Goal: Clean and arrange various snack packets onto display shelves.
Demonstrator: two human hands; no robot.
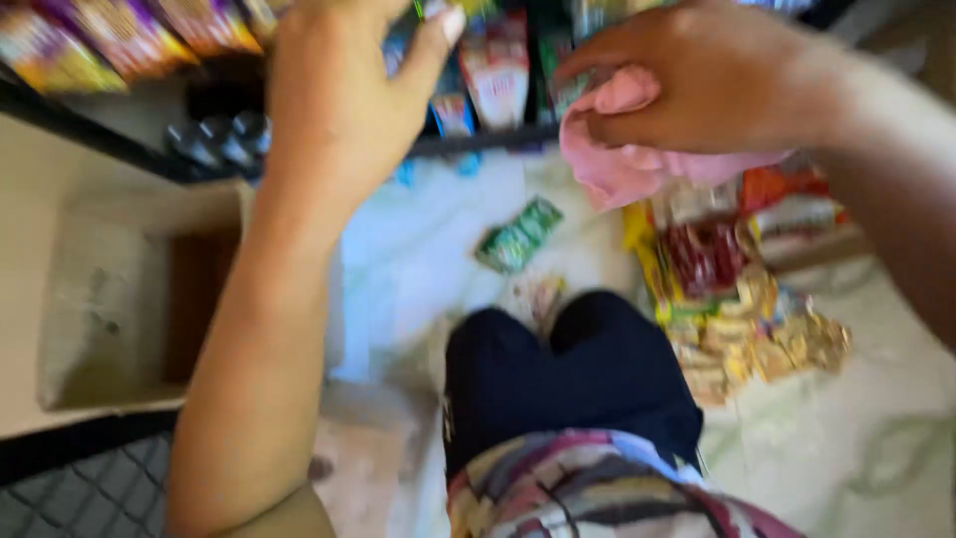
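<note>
Cloth (622,159) pink, bunched in right hand (707,85), fingers clenched round it, held up at shelf edge (478,139). Left hand (339,90) open, fingers spread, raised against packets on shelf (493,75), holding nothing. Judgement: wipe best done with left hand steadying packets, cloth kept bunched, short strokes along edge. Green packet (518,234) and snack pile (737,299) on floor by knees (568,379). Open box (129,289) at left. View blurred.
</note>
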